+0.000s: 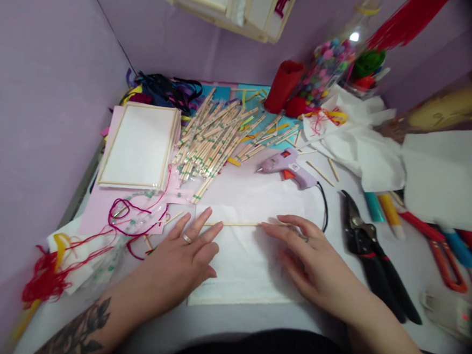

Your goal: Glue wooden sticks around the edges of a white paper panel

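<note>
A thin wooden stick lies crosswise along the far edge of a white sheet. My left hand rests with spread fingers on the stick's left end, touching it from above. At the right end, the fingertips of my right hand press down on the stick, its fingers stretched out and apart. Another pale strip runs along the near edge of the sheet. Beyond my right hand, a lilac glue gun lies on its side with its nozzle pointing left.
Bundled chopsticks lie at the back, beside a stick-framed white panel. Black-handled pruning shears and orange-handled scissors are at right. Red yarn tangles at left. A pompom-filled bottle stands behind.
</note>
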`<state>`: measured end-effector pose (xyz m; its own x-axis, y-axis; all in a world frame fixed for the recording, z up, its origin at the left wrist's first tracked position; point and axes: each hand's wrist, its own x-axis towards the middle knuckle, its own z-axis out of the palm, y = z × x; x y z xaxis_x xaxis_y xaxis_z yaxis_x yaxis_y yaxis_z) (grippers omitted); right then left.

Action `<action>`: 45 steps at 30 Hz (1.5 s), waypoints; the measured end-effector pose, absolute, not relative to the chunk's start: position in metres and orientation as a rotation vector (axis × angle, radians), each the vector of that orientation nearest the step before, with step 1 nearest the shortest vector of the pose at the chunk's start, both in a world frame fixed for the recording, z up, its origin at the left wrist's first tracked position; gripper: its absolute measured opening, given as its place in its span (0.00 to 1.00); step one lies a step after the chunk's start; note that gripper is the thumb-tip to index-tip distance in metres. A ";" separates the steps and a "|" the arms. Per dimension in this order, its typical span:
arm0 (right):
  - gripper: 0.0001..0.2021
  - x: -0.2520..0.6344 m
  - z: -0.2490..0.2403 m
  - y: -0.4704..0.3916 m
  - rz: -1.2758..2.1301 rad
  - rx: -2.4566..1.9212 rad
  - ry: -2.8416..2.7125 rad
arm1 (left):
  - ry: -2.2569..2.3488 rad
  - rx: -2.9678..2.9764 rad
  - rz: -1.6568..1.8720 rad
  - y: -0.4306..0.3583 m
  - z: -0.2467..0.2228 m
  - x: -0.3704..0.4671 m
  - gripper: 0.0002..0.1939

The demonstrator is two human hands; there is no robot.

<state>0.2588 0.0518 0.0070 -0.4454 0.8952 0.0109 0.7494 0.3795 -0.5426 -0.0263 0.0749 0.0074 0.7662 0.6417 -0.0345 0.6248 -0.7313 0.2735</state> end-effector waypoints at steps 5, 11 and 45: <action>0.24 0.258 0.007 0.053 0.687 -1.471 -2.332 | 1.015 2.676 0.023 0.076 0.006 -0.028 0.08; 0.23 0.259 0.005 0.053 0.691 -1.467 -2.335 | 1.017 2.693 -0.019 0.077 0.006 -0.028 0.09; 0.21 0.258 0.003 0.054 0.646 -1.506 -2.278 | 1.211 2.765 0.251 0.077 0.013 -0.039 0.12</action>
<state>0.2580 0.0536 0.0028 -0.3842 0.9229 0.0274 0.7712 0.3371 -0.5400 -0.0391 0.0774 0.0127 0.6674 0.7371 0.1056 0.7185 -0.6747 0.1686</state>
